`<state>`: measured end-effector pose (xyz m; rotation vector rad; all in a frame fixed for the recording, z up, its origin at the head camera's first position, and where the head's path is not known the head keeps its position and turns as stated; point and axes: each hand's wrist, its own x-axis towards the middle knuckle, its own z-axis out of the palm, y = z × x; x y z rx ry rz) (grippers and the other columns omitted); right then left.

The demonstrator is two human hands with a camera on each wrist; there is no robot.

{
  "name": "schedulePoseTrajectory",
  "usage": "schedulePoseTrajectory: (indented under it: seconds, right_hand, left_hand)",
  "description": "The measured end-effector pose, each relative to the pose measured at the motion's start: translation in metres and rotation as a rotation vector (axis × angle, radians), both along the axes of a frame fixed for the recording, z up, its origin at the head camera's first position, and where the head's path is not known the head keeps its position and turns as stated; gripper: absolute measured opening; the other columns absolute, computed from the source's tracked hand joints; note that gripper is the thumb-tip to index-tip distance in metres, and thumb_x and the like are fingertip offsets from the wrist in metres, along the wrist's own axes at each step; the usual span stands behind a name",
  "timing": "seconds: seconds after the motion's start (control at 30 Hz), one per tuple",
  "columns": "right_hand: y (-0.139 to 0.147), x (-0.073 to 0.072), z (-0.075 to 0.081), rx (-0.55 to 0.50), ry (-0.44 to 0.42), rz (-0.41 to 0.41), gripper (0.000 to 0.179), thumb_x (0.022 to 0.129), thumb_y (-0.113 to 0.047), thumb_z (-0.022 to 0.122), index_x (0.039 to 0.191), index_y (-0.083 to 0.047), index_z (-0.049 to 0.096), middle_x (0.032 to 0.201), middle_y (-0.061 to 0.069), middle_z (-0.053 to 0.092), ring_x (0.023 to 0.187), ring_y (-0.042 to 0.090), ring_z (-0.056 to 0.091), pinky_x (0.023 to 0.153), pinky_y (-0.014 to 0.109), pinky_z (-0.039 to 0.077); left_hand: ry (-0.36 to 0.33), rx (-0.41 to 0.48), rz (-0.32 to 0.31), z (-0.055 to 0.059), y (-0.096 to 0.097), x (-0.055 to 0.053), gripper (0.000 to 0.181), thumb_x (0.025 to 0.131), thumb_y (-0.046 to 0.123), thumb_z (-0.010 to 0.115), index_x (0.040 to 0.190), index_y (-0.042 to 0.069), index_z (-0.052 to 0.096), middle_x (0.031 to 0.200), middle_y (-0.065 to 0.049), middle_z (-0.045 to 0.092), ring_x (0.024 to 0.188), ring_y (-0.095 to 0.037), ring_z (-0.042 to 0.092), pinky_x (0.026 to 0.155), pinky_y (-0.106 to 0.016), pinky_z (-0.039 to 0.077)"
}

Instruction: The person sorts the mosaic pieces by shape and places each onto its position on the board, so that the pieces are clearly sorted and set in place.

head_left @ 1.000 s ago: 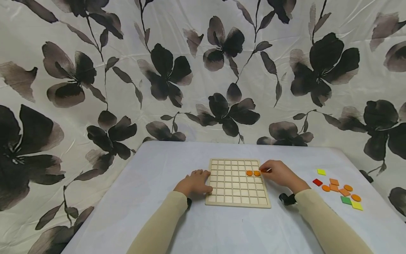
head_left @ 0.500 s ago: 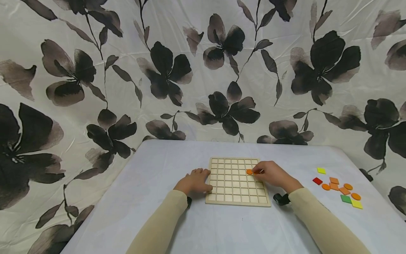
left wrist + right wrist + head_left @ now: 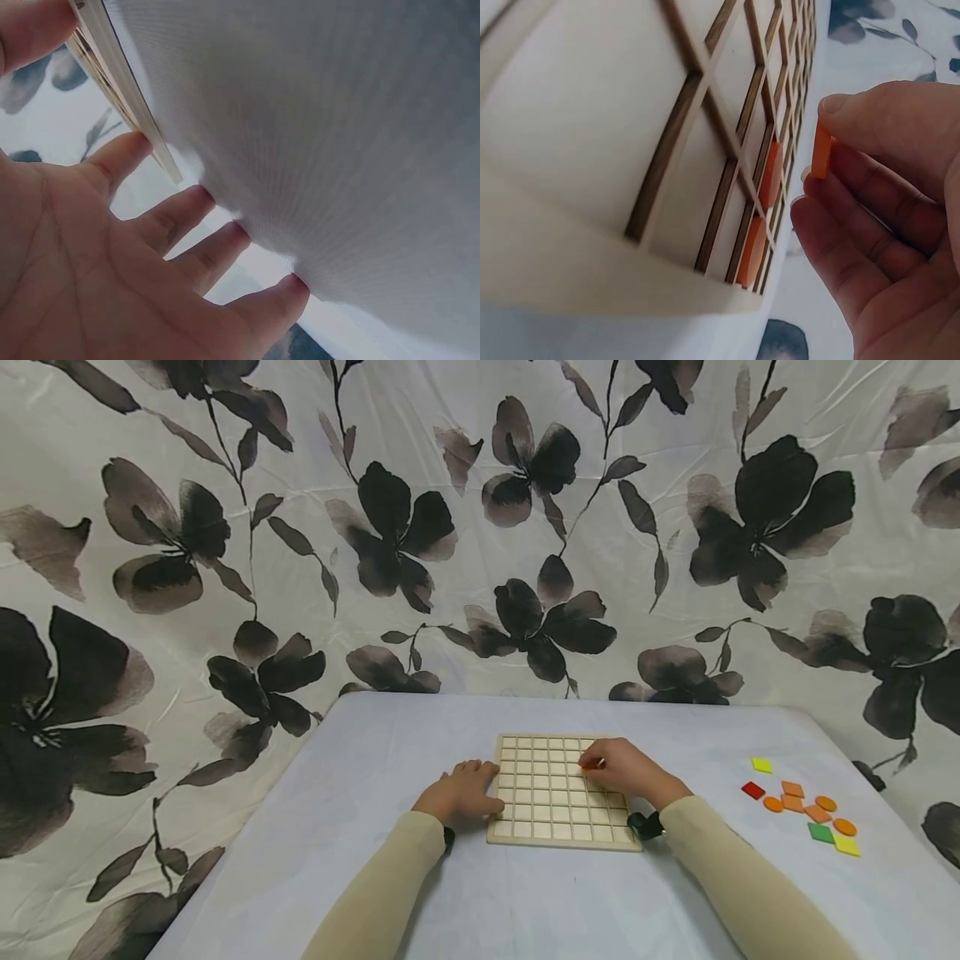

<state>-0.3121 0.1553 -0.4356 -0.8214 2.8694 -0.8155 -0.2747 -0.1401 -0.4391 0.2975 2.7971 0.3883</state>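
A pale wooden grid board lies on the table in the head view. My left hand is at its left side with fingers spread; in the left wrist view, the thumb and index fingertip touch the board's edge. Over the upper right cells, my right hand pinches a thin orange piece between thumb and fingers. That piece shows edge-on in the right wrist view, apart from the board. Two orange discs, one above the other, sit in cells there; the hand hides them in the head view.
At the table's right lie several loose pieces: orange squares, orange discs, a red square, a green one and yellow ones. A floral cloth hangs behind the white table.
My right hand has moved left from the board's right edge to over its upper right cells, still pinching the orange piece and now covering the two discs. The left hand has stayed put.
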Motion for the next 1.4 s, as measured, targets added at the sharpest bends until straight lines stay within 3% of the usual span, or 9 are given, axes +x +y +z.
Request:
schedulePoseTrajectory:
  seconds: [0.3, 0.6, 0.97, 1.4]
  right_hand:
    - [-0.012, -0.005, 0.002, 0.015, 0.013, 0.013, 0.019, 0.088, -0.013, 0.071, 0.105, -0.009, 0.073, 0.104, 0.003, 0.070, 0.098, 0.020, 0.065, 0.086, 0.039, 0.054]
    - [-0.022, -0.007, 0.001, 0.011, -0.041, 0.001, 0.019, 0.089, -0.013, 0.068, 0.108, -0.009, 0.073, 0.108, 0.004, 0.070, 0.106, 0.024, 0.064, 0.092, 0.042, 0.053]
    - [-0.024, -0.014, -0.007, 0.042, -0.009, 0.015, 0.018, 0.089, -0.014, 0.069, 0.105, -0.008, 0.073, 0.106, 0.004, 0.070, 0.100, 0.022, 0.065, 0.087, 0.040, 0.054]
    - [-0.025, -0.013, -0.005, 0.056, -0.007, 0.019, 0.016, 0.088, -0.013, 0.070, 0.102, -0.009, 0.074, 0.103, 0.004, 0.070, 0.099, 0.022, 0.065, 0.086, 0.041, 0.054]
  left_hand:
    - [-0.001, 0.017, 0.002, 0.005, 0.001, 0.003, 0.075, 0.080, 0.043, 0.062, 0.147, 0.018, 0.040, 0.156, -0.014, 0.032, 0.146, -0.036, 0.025, 0.115, -0.064, 0.020]
    - [0.009, -0.001, 0.010, -0.002, -0.001, 0.000, 0.075, 0.082, 0.046, 0.062, 0.148, 0.020, 0.039, 0.157, -0.012, 0.032, 0.147, -0.035, 0.024, 0.116, -0.062, 0.020]
    - [0.004, 0.008, -0.017, 0.001, -0.002, 0.001, 0.076, 0.081, 0.044, 0.061, 0.148, 0.018, 0.038, 0.157, -0.014, 0.031, 0.147, -0.037, 0.024, 0.115, -0.065, 0.019]
    - [-0.001, 0.018, -0.011, 0.001, -0.003, 0.001, 0.076, 0.081, 0.045, 0.062, 0.148, 0.017, 0.038, 0.157, -0.015, 0.031, 0.146, -0.037, 0.024, 0.115, -0.065, 0.019]
